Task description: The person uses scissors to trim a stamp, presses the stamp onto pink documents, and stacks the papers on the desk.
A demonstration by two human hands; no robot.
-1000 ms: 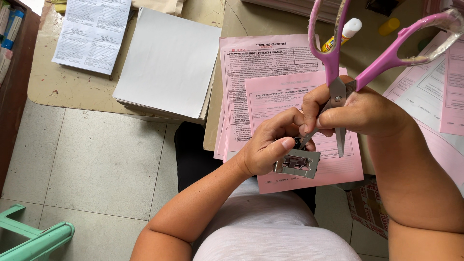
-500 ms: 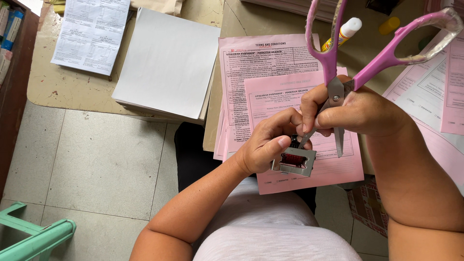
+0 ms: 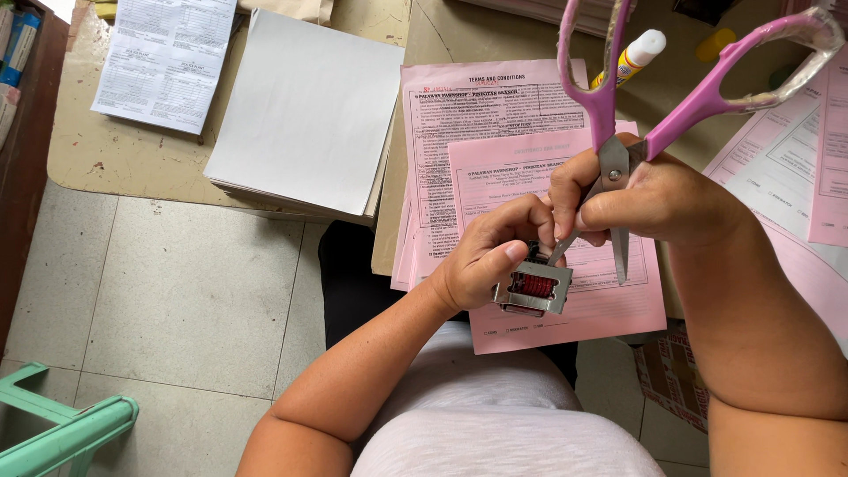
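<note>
My left hand (image 3: 488, 256) grips a small metal stamp (image 3: 533, 289) with red number wheels, face turned up toward me. My right hand (image 3: 649, 201) is closed around the blades of pink-handled scissors (image 3: 636, 115), handles pointing up and away. One blade tip pokes down into the stamp's top, beside my left fingers; the other blade hangs free to the right. Both hands are held above a stack of pink printed forms (image 3: 495, 132) on the desk edge.
A stack of blank white paper (image 3: 305, 115) and a white printed form (image 3: 163, 62) lie on a lower table at left. A glue stick (image 3: 629, 57) lies behind the scissors. More pink forms (image 3: 804, 168) at right. A green chair (image 3: 62, 433) stands bottom left on the tiled floor.
The stamp has shifted slightly in my left hand as the scissor tip works at it; the hands stay in nearly the same place.
</note>
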